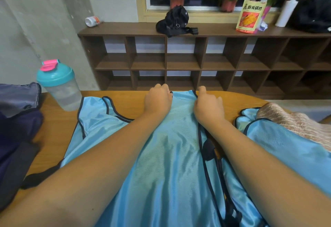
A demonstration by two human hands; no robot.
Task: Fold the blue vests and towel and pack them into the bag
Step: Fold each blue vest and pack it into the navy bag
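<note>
A shiny light-blue vest [168,151] with dark trim lies spread along the wooden table [53,130], running from the near edge to the far edge. My left hand [157,99] and my right hand [208,106] both grip the vest's far end with curled fingers, a short gap between them. A second blue vest [279,142] lies to the right, partly under a beige patterned towel [297,121]. A dark navy bag [16,137] sits at the table's left edge, its opening hidden.
A clear shaker bottle [60,85] with a teal lid stands at the far left of the table. Behind the table runs a brown cubby shelf [182,60] bearing a black pouch [174,21], a snack packet [249,16] and a white pump bottle [287,10].
</note>
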